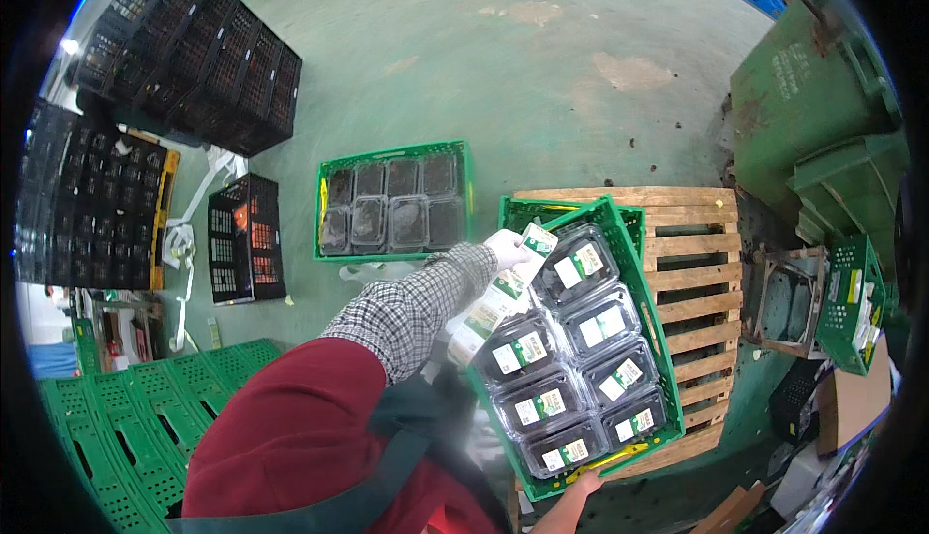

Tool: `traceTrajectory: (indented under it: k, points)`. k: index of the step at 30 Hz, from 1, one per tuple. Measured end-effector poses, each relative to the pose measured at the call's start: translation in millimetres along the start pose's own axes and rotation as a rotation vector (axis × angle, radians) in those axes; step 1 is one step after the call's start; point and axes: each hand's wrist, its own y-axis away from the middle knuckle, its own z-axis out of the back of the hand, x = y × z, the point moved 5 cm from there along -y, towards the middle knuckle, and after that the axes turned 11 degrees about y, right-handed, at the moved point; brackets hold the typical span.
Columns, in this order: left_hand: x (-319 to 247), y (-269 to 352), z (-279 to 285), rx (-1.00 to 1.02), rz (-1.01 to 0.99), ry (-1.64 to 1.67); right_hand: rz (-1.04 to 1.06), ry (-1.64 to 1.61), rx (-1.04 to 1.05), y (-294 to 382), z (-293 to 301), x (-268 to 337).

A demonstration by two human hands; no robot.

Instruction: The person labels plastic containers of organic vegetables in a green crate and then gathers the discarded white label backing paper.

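My left hand [509, 249], in a white glove below a checked sleeve, holds a strip of printed labels [483, 316] that trails down over the upper left of a green plastic crate [642, 302]. In this crate lie clear plastic clamshell boxes [599, 325] with dark contents, several of them bearing labels. The crate sits tilted across another green crate [635, 219]. At the crate's lower end my right hand [589, 482], bare, grips the rim beside the yellow handle. The fingertips are partly hidden.
A wooden pallet [693, 320] lies beneath the crates. On the floor ahead is a green crate [468, 204] of unlabelled clamshell boxes. Stacked black crates [247, 70], a single black crate [231, 244] and green crates [145, 418] are at left. Green bins [805, 77] stand at right.
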Motion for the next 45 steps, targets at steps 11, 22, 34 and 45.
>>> traceTrajectory:
  k: [11, 22, 34, 45]
  points:
    - [154, 108, 231, -0.100, 0.194, 0.759, 0.693, 0.103, 0.198, 211, -63, 217]
    - [416, 15, 554, -0.837, 0.352, 0.557, 1.296, 0.330, 0.718, 462, -623, 204]
    - [547, -61, 618, -0.743, 0.336, 0.754, 0.983, 0.829, 0.391, 300, -804, 174]
    - [398, 174, 650, -0.919, 0.322, 0.703, 0.495, 0.540, 0.652, 400, -669, 191]
